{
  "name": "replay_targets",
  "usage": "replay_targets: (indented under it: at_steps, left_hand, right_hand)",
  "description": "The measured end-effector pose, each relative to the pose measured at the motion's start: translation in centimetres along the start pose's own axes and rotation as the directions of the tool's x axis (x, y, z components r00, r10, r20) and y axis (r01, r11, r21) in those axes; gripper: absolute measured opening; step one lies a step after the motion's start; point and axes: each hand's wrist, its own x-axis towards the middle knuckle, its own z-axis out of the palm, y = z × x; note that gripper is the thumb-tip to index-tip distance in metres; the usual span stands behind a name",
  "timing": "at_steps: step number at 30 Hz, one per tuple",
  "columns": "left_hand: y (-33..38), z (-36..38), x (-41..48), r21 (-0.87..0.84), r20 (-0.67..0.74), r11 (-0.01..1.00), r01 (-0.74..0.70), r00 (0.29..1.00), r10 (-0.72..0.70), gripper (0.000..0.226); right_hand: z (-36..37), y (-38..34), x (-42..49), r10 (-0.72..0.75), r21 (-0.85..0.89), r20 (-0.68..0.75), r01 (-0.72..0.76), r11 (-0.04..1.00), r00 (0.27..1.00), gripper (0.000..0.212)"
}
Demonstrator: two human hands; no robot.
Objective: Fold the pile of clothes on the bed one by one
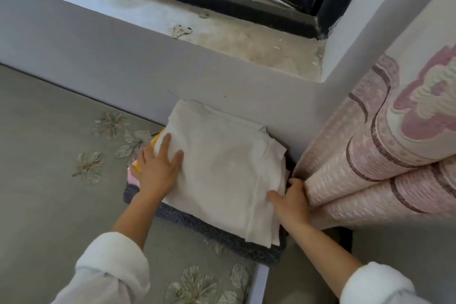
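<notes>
Both hands on the folded white garment [222, 168], far right on the bed [49, 155].
From my feed, the left hand [158, 168] lies flat, fingers straight, on the garment's left edge. The right hand [291, 201] holds its near right corner, thumb on top, fingers curled down the side (probably gripping; they're partly hidden). It tops a stack with a dark grey fleece [222, 237] at the bottom.

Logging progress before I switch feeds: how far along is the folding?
Done: a stack of folded clothes, white piece on top. In hand: left hand presses the white piece flat; right hand sits at its right edge. Left: cannot tell; no unfolded pile in view.
</notes>
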Motion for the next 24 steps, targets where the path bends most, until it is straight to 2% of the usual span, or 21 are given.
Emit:
replay_targets:
  at_steps: [1,2,3,4,6,8,11,17,20,23,24]
  left_hand:
    - [0.3,0.4,-0.3,0.019,-0.085,0.998,-0.057,0.995,0.058,0.056]
    - [0.7,0.8,-0.7,0.050,-0.153,0.989,-0.142,0.977,0.148,0.054]
    - [0.9,1.2,-0.8,0.086,-0.171,0.970,-0.229,0.956,0.240,0.053]
    - [0.9,1.6,-0.7,0.114,-0.139,0.951,-0.287,0.943,0.301,0.053]
    - [0.2,2.4,-0.1,0.119,-0.008,0.954,-0.275,0.961,0.278,0.057]
    - [-0.9,3.1,0.7,0.108,0.101,0.973,-0.204,0.976,0.193,0.061]
    - [-1.4,4.0,1.3,0.127,0.176,0.977,-0.173,0.973,0.149,0.063]
    - [-0.6,4.1,0.9,0.195,0.237,0.973,-0.119,0.969,0.071,0.063]
    - [1.2,3.6,0.2,0.265,0.221,0.960,-0.093,0.975,0.033,0.060]
    - [2.9,2.8,-1.6,0.207,0.209,0.977,-0.049,0.978,0.005,0.056]
    - [3.1,3.1,-2.4,0.192,0.203,0.980,-0.052,0.979,0.012,0.055]
  right_hand:
    - [0.3,-0.3,-0.3,-0.146,-0.162,-0.071,0.133,0.978,0.987,0.065]
    - [0.7,-0.6,-0.5,-0.311,-0.320,-0.067,0.275,0.907,0.948,0.073]
    - [1.2,-0.9,-0.6,-0.443,-0.423,0.015,0.407,0.809,0.896,0.077]
    - [1.6,-1.2,-0.5,-0.506,-0.466,0.147,0.511,0.722,0.850,0.078]
    - [2.6,-1.0,0.2,-0.450,-0.511,0.389,0.595,0.621,0.804,0.083]
    - [3.5,-0.5,1.1,-0.301,-0.597,0.502,0.577,0.557,0.811,0.089]
    - [4.6,-0.6,2.2,-0.195,-0.657,0.528,0.543,0.523,0.826,0.091]
    - [4.5,-0.5,2.8,-0.163,-0.650,0.554,0.547,0.527,0.816,0.092]
    - [3.6,-1.4,3.4,-0.115,-0.643,0.582,0.542,0.541,0.805,0.091]
    - [2.2,-2.9,3.2,-0.101,-0.586,0.623,0.549,0.596,0.775,0.085]
    - [1.9,-3.4,3.2,-0.132,-0.537,0.624,0.545,0.644,0.770,0.082]
